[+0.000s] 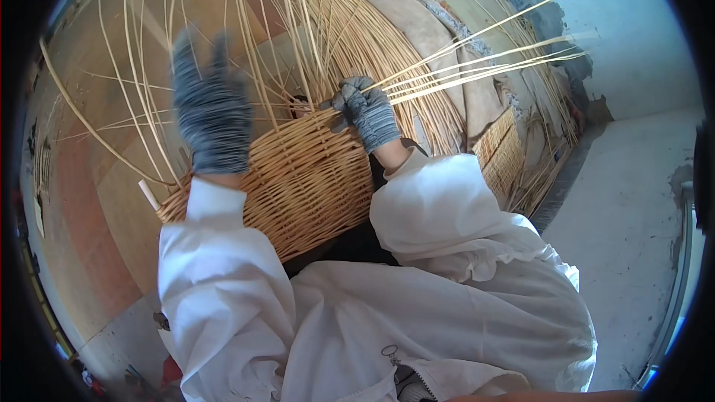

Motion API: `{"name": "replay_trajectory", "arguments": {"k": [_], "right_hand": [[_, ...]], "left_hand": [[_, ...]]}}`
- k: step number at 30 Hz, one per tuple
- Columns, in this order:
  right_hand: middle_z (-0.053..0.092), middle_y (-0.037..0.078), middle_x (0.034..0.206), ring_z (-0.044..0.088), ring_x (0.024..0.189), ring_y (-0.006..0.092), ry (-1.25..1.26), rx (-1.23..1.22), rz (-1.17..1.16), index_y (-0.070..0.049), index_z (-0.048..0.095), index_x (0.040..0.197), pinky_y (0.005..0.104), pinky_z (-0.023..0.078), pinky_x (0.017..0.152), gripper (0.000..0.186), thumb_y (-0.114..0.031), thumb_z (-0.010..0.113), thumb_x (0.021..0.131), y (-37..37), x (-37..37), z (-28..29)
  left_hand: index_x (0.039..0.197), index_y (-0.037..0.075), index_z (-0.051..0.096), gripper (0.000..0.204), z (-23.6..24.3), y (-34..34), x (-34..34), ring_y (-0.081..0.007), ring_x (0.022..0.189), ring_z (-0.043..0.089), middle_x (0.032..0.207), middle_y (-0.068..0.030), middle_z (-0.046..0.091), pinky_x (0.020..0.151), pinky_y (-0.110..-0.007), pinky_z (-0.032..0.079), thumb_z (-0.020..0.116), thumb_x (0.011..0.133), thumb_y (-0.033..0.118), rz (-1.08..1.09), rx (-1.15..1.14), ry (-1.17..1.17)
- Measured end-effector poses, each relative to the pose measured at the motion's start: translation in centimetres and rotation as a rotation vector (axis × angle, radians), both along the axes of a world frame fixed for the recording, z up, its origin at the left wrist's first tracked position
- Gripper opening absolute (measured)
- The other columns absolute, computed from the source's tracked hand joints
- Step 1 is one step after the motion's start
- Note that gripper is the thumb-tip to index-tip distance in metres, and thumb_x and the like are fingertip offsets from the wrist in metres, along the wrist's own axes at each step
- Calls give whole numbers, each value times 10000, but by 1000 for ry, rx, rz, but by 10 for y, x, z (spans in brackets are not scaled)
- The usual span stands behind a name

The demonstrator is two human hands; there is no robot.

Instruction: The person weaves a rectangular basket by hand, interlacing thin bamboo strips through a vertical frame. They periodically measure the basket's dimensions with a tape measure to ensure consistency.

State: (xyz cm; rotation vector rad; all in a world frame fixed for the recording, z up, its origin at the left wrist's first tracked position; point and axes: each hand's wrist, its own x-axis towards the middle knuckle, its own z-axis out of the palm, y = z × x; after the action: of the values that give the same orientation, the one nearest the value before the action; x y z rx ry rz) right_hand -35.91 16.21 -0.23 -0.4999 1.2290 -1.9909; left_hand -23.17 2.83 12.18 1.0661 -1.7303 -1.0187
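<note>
A half-woven wicker basket rests against my lap, its wall of tan rods facing me. Tall upright stakes rise from its far side. At its right upper corner, my right hand, in a grey knit glove, is closed around several pale willow rods that stick out to the right. The thumb of that hand sits by the rim. My left hand, gloved alike, is raised over the basket's left part. Motion smears it, but its fingers look stretched up and apart, with nothing seen in them.
A large bundle of long rods lies beyond the basket on a beige cloth. To the right, a flat woven panel leans near the whitewashed wall. Brown boards cover the floor at left.
</note>
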Motion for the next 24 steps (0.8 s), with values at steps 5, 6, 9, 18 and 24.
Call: {"name": "replay_trajectory", "arguments": {"k": [5,6,9,18,24], "right_hand": [[555,113,753,612,726,256,32,248,53,-2,471,1000,307,528,431,234,-40,568,790,26,6,53],[561,121,763,612,742,269,-43,153,13,0,472,1005,316,537,452,253,-40,582,781,34,-7,46],[580,161,820,609,808,337,-186,47,18,14,469,1015,372,565,559,315,-42,623,746,52,-58,38],[579,127,1049,569,967,249,582,620,704,-19,549,1065,318,456,877,288,-148,584,810,-11,-154,-16],[607,101,988,585,944,217,28,218,447,-47,624,914,300,470,870,137,-81,594,785,56,-82,48]], "left_hand": [[1275,123,406,427,-41,-20,-31,-192,1316,178,1398,-18,284,1081,-403,72,403,875,275,-325,-856,-1376],[1288,115,386,431,-37,-9,-27,-188,1328,146,1401,-4,282,1081,-416,57,372,894,290,-289,-843,-1321],[1276,54,383,616,-112,27,-21,-230,1310,195,1373,-118,302,1071,-463,86,477,815,452,-569,-1216,-492],[1129,-45,491,751,-146,84,-44,-348,1163,385,1135,-239,484,957,-521,263,520,727,588,-318,-667,-724],[1025,-19,540,634,-144,75,-34,-345,1043,474,1002,-207,537,953,-492,296,566,721,536,-397,-615,-677]]}}
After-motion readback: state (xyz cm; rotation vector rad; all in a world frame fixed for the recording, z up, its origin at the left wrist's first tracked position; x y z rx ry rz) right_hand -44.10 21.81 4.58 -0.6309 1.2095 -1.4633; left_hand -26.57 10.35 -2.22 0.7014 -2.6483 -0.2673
